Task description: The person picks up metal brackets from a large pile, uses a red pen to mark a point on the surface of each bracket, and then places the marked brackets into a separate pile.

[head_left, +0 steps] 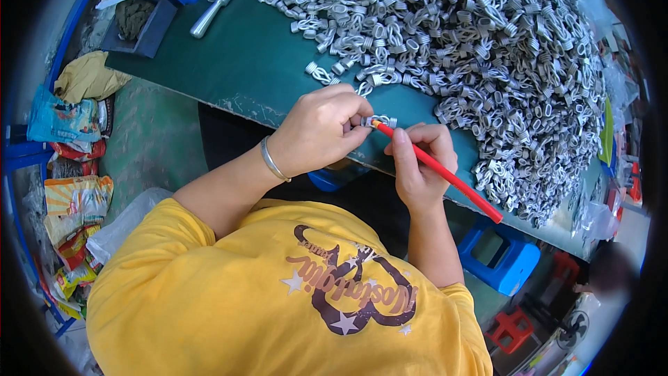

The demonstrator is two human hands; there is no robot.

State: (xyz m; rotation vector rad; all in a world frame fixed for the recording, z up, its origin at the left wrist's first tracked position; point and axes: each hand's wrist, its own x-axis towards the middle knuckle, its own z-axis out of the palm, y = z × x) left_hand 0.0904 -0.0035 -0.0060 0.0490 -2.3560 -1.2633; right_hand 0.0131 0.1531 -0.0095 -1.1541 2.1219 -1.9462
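Note:
My left hand [321, 127], with a metal bangle at its wrist, pinches a small silvery twisted-loop metal piece [391, 122] at the table's near edge. A long red stick-like tool [456, 182] with a yellowish tip lies in the closed fingers of my right hand [421, 167]. Its tip meets the piece by my left fingertips; whether it goes inside cannot be seen. Just beyond my hands, a few loose silvery pieces [321, 74] lie apart from a big heap [445, 28] of the same kind.
The green table [236, 63] carries the heap across its far and right side. A silvery metal rod [209, 19] and a grey bin [149, 31] are at the far left. Packets [76, 202] line the left. Blue [501, 264] and red stools [511, 331] stand right.

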